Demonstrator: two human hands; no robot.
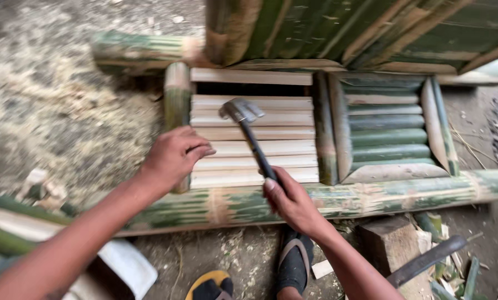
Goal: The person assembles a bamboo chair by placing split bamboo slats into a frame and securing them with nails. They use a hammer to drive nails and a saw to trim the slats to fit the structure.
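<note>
Head view shows the right hand [293,203] closed around the hammer [253,136], whose head hangs over the pale slats [260,130] in the bamboo frame [338,200]. The left hand [174,155] rests on the slats with fingers bent, holding nothing. A blow too near may hit these fingers or split 1 slat. No containers are visible.

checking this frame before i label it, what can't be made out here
All in the head view:
- Left hand: fingertips curl over the pale bamboo slats, so the contact there is hidden.
- Hammer: handle end hidden inside the right hand; head motion-blurred.
- Green bamboo frame: cut off by the right edge.
- Sandalled foot: cut off by the bottom edge.
- Ground at left: blurred.
</note>
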